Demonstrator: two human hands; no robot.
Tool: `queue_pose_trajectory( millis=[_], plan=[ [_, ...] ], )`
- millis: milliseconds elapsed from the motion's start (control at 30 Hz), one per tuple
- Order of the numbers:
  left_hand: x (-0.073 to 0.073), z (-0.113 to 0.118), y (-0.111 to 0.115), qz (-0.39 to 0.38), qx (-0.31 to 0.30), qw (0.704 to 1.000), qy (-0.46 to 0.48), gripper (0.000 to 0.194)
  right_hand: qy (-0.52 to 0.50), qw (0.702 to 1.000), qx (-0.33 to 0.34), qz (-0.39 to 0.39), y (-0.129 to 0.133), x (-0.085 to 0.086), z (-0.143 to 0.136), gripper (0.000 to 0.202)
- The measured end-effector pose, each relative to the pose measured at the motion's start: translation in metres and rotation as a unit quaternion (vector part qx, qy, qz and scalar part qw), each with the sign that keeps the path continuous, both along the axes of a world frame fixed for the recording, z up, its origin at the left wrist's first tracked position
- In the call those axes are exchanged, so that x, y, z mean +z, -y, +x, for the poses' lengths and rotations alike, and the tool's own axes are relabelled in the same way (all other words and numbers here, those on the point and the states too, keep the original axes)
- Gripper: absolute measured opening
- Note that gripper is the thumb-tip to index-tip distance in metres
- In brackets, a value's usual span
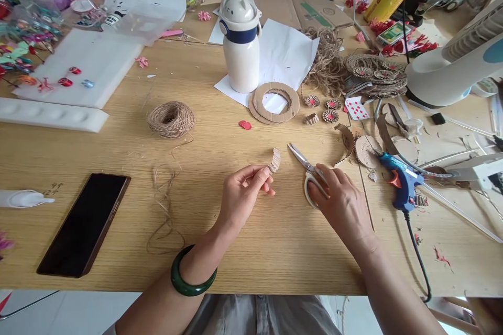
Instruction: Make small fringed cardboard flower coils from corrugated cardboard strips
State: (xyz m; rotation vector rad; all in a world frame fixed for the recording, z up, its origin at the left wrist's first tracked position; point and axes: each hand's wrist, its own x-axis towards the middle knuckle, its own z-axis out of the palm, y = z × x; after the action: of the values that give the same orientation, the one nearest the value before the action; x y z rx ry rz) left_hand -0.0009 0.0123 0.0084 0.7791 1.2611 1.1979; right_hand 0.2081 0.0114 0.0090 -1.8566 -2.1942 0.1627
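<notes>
Between the thumb and finger of my left hand [248, 188] is a small curved strip of corrugated cardboard [275, 160], its free end pointing up. A green bangle [192, 289] circles that wrist. My right hand [338, 200] is closed over the white handles of the scissors [302, 157], which lie on the table with the blades pointing up and left. Cardboard rings [293, 102], small red discs [244, 125] and several round cardboard pieces with red centres [330, 116] lie beyond my hands. A coil of twine [172, 119] rests to the left.
A white bottle [241, 52] stands behind the rings. A phone [84, 225] lies at the left front. On the right are a blue glue gun [404, 183] with its cord, cardboard scraps and a white appliance [440, 73]. A white foam board [98, 63] is at the back left.
</notes>
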Motion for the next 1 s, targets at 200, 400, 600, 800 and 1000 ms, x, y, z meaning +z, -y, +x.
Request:
queue_pose_trajectory(
  millis=[200, 400, 600, 800, 1000],
  plan=[
    [0.000, 0.002, 0.005, 0.042, -0.031, 0.998, -0.043, 0.019, -0.085, 0.994, 0.047, 0.042, 0.002, 0.028, -0.017, 0.016],
    [-0.002, 0.002, 0.008, 0.086, -0.063, 0.990, -0.088, 0.019, -0.373, 0.923, 0.081, -0.050, -0.004, 0.024, -0.052, 0.007],
    [-0.004, 0.003, 0.010, 0.159, -0.071, 0.970, -0.171, 0.017, -0.348, 0.933, 0.090, 0.010, -0.004, 0.010, -0.056, 0.004],
    [-0.005, 0.004, 0.011, 0.158, -0.077, 0.970, -0.169, 0.017, -0.288, 0.946, 0.115, 0.097, -0.003, 0.004, -0.056, 0.008],
    [-0.002, 0.004, 0.011, 0.084, -0.083, 0.986, -0.120, 0.021, -0.214, 0.951, 0.160, 0.155, -0.005, 0.000, -0.053, 0.010]
  ],
)
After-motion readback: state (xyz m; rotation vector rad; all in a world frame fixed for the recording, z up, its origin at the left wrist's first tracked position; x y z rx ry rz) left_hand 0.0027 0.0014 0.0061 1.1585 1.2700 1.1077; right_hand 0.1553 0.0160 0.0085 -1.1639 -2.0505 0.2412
